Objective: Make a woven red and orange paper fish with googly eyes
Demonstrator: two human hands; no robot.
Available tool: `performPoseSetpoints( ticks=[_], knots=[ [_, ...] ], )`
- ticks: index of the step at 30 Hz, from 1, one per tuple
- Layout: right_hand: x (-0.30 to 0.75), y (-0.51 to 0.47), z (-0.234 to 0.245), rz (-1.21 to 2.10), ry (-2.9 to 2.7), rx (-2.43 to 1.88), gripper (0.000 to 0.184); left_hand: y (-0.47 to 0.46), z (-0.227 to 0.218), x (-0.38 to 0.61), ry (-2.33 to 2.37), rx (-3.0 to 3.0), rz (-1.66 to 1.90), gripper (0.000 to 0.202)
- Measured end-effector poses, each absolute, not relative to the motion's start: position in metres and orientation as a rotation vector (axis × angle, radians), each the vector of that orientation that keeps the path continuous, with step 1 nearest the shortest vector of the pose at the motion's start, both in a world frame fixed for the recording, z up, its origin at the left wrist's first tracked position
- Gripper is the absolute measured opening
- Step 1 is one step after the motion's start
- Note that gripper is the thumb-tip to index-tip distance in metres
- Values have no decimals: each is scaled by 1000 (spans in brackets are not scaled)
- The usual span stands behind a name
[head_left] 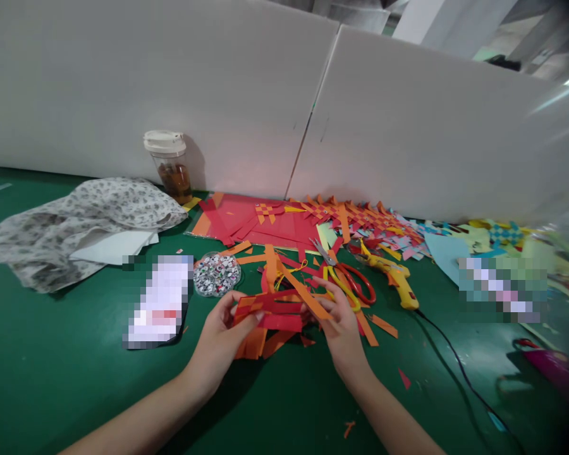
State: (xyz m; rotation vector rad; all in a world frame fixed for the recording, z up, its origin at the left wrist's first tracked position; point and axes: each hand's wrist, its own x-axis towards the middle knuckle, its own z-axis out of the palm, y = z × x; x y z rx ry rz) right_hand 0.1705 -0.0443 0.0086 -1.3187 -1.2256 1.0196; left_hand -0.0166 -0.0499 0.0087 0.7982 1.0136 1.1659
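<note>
Pinching a red-and-orange paper weave (249, 306) at its nine-o'clock edge, the left hand (226, 328) held it at six o'clock in view; the right hand (337, 325) grasped an orange strip (308, 298), toward two o'clock. The weave looked light, flexible, easily creased, best taken by its woven end.

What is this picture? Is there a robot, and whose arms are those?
No robot here! Those arms belong to a person working with two bare hands. The camera sits on that person's head, looking forward and down. The left hand holds a red and orange paper piece, and the right hand holds an orange strip. On the green table are scissors, a yellow glue gun, what look like googly eyes and a lidded cup of brown drink.
</note>
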Motion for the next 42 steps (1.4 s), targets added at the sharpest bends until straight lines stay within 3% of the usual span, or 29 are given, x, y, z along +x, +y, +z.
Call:
performPoseSetpoints(
  ticks=[3, 11, 17, 27, 35, 42],
  knots=[
    [165, -50, 8, 1046, -1337, -1323, 53, -51, 10, -15, 1022, 827, 1165, 28],
    [155, -57, 3, 1158, -1390, -1268, 84, -56, 3, -14, 962, 874, 1109, 24],
    [155, -55, 13, 1112, -1358, -1291, 66, -54, 3, -15, 985, 894, 1160, 20],
    [167, -45, 12, 1021, -1047, -1342, 54, -50, 3, -17, 1021, 803, 1269, 24],
    [167, -45, 18, 1227, -1042, -1218, 43, -58, 1, -14, 984, 973, 1093, 21],
    [180, -41, 7, 1024, -1071, -1238, 18, -56, -2, -15, 899, 921, 1071, 24]
  ],
)
